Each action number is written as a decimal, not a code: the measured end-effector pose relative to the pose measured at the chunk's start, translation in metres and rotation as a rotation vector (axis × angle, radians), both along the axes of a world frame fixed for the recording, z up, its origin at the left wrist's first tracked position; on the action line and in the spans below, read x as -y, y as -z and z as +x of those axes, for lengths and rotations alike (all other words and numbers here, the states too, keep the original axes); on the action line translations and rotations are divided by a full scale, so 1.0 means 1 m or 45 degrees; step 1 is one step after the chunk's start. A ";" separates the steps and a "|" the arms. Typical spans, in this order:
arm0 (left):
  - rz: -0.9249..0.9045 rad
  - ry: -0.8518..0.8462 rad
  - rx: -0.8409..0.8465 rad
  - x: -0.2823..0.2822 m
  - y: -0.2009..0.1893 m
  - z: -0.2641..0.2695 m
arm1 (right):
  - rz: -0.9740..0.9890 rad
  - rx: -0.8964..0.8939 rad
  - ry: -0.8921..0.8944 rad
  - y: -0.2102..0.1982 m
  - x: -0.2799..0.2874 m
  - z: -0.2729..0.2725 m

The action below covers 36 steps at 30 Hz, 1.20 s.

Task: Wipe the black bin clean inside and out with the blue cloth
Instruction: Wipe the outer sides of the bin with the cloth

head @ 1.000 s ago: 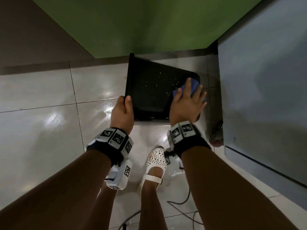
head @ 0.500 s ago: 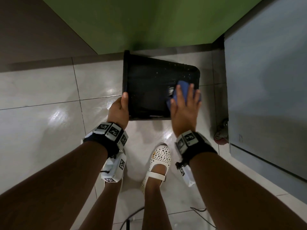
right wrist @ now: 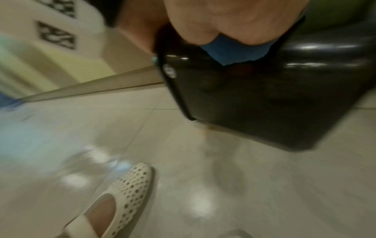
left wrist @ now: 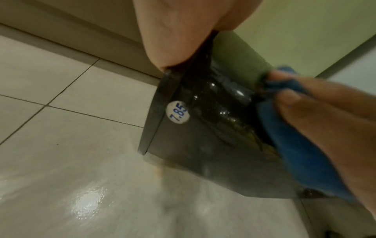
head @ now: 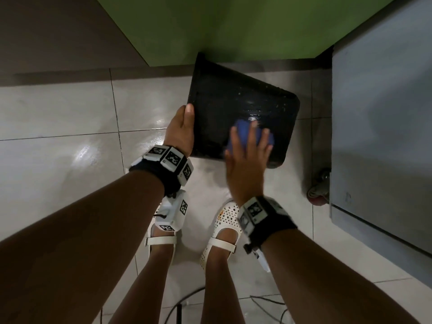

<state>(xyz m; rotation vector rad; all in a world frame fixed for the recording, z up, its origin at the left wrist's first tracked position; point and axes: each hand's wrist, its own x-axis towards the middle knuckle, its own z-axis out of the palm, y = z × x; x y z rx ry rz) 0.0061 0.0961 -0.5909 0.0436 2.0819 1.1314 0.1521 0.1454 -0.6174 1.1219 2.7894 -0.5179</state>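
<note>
The black bin (head: 233, 104) lies tipped on its side above the tiled floor, mouth to the left, its upper wall wet and speckled. My left hand (head: 182, 132) grips the rim on the near left, thumb on top. A round white price sticker (left wrist: 178, 112) sits on the rim near that thumb (left wrist: 173, 32). My right hand (head: 247, 157) presses the blue cloth (head: 242, 130) flat on the bin's outer wall near its close edge, fingers spread and straight. The cloth (left wrist: 295, 153) bunches under those fingers. Cloth (right wrist: 230, 51) pokes out below my palm against the bin (right wrist: 264, 104).
A grey cabinet (head: 378, 136) on a red caster (head: 318, 195) stands close on the right. A green panel (head: 233, 26) rises just behind the bin. My white perforated shoes (head: 224, 228) stand below the bin, and dark cables (head: 187, 300) trail on the glossy floor.
My right hand has slid the cloth from the bin's far right corner back toward the near edge. The bin has swung slightly in my left hand's hold.
</note>
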 end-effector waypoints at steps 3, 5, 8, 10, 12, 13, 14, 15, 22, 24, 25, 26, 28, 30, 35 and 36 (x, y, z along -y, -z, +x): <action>-0.028 0.022 -0.128 0.000 0.002 0.003 | 0.014 0.011 -0.298 -0.004 0.027 -0.031; -0.041 0.043 -0.155 0.000 0.003 0.002 | 0.022 0.055 -0.293 -0.007 0.025 -0.049; -0.015 0.040 -0.147 0.001 0.004 0.000 | -0.006 0.060 -0.361 -0.009 0.010 -0.054; 0.026 0.030 -0.164 0.002 0.005 0.001 | -0.043 0.029 -0.392 -0.011 -0.006 -0.056; 0.036 0.040 -0.152 0.002 0.005 0.002 | -0.073 0.050 -0.345 -0.014 -0.022 -0.067; 0.031 0.045 -0.146 0.002 0.005 0.002 | -0.091 0.077 -0.299 -0.015 -0.032 -0.075; 0.027 0.049 -0.147 0.002 0.004 0.001 | -0.113 0.091 -0.249 -0.016 -0.041 -0.085; 0.024 0.051 -0.151 0.001 0.003 0.000 | -0.135 0.086 -0.203 -0.016 -0.050 -0.093; 0.071 0.005 -0.099 -0.001 0.004 0.005 | -0.165 -0.056 -0.104 -0.018 -0.050 -0.098; 0.099 -0.011 -0.093 0.001 0.005 0.006 | -0.171 -0.105 -0.146 -0.015 -0.040 -0.083; 0.103 -0.013 -0.092 0.001 0.006 0.007 | -0.158 -0.128 -0.161 -0.014 -0.037 -0.076; 0.104 -0.015 -0.093 0.001 0.007 0.007 | -0.135 -0.136 -0.177 -0.013 -0.036 -0.072; 0.111 -0.016 -0.092 0.001 0.007 0.008 | -0.049 -0.103 -0.233 -0.013 -0.037 -0.069; 0.118 -0.012 -0.105 0.002 0.007 0.006 | 0.019 -0.038 -0.343 -0.013 -0.040 -0.070; 0.087 0.016 -0.118 0.001 0.009 0.004 | -0.006 -0.063 -0.508 -0.008 -0.060 -0.069; 0.072 0.014 -0.116 0.001 0.009 0.003 | -0.017 -0.041 -0.441 -0.008 -0.065 -0.071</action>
